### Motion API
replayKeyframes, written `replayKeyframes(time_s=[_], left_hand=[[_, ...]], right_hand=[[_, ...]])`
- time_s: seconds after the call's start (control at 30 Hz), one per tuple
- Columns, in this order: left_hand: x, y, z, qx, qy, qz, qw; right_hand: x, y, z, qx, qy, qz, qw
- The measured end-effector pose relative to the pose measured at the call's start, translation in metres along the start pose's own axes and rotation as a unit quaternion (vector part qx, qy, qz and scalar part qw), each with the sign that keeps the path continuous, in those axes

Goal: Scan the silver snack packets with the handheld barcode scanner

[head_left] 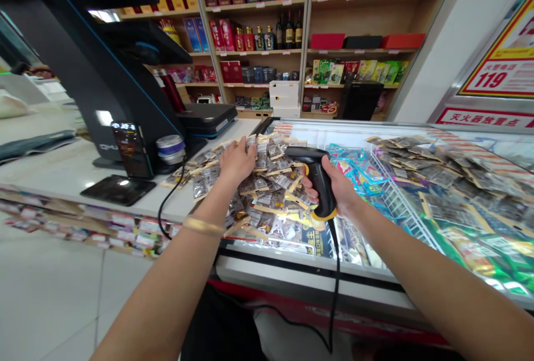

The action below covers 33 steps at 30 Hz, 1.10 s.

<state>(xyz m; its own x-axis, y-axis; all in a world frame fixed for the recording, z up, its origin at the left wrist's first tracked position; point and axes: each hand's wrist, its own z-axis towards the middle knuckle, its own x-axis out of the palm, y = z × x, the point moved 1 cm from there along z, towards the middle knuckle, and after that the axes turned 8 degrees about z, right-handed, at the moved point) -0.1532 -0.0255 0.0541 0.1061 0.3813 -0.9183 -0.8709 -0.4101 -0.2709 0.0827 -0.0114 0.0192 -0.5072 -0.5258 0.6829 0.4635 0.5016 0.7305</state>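
Shelves (375, 16) are standing beyond the grip, a freezer (292, 280) is spreading out beneath it, and a counter (179, 205) is running off to its left. The right hand (340, 186) is holding the scanner (323, 186), fingers wrapped round and clamped on it, its head pointing left. Just left of that grip, the left hand (238, 161) is resting on the packets (267, 180); its fingertips are blending into the pile, so whether they are pinching one I cannot tell. The packets are lying in a loose, overlapping heap beneath and left of the scanner, reaching onto the counter. That overlap is probably posing the main danger: with so many crowding together, the scanner could be catching a neighbour or reading one twice. Glare on the shiny wrapping could be spoiling a read too. Below the grip the cord (337, 277) is hanging past the freezer's front edge, so a wider reach could be snagging it, while a careless sweep leftward could be pushing packets against the phone (131, 152)
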Motion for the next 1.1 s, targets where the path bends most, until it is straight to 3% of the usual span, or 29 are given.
replayKeyframes(time_s=[0.2, 0.4, 0.5, 0.63, 0.73, 0.9, 1.1], left_hand=[[-0.001, -0.002, -0.001, -0.007, -0.011, -0.036, 0.999], [-0.005, -0.017, -0.01, -0.008, -0.118, -0.074, 0.99], [-0.001, -0.044, -0.018, 0.067, -0.179, -0.129, 0.973], [0.019, -0.104, -0.041, 0.209, -0.2, -0.188, 0.939], [0.039, -0.157, -0.066, 0.275, -0.161, -0.217, 0.923], [0.065, -0.236, -0.107, 0.354, -0.032, -0.245, 0.902], [0.09, -0.296, -0.135, 0.398, 0.11, -0.201, 0.888]], right_hand=[[-0.001, 0.005, -0.004, -0.005, -0.007, 0.0, 1.0], [-0.006, 0.021, -0.022, -0.021, -0.021, 0.001, 1.0], [-0.019, 0.036, -0.042, -0.038, -0.04, -0.013, 0.998], [-0.049, 0.062, -0.084, -0.076, -0.073, -0.039, 0.994], [-0.078, 0.083, -0.122, -0.115, -0.112, -0.058, 0.985], [-0.124, 0.112, -0.185, -0.176, -0.187, -0.07, 0.964], [-0.153, 0.122, -0.228, -0.224, -0.265, -0.062, 0.936]])
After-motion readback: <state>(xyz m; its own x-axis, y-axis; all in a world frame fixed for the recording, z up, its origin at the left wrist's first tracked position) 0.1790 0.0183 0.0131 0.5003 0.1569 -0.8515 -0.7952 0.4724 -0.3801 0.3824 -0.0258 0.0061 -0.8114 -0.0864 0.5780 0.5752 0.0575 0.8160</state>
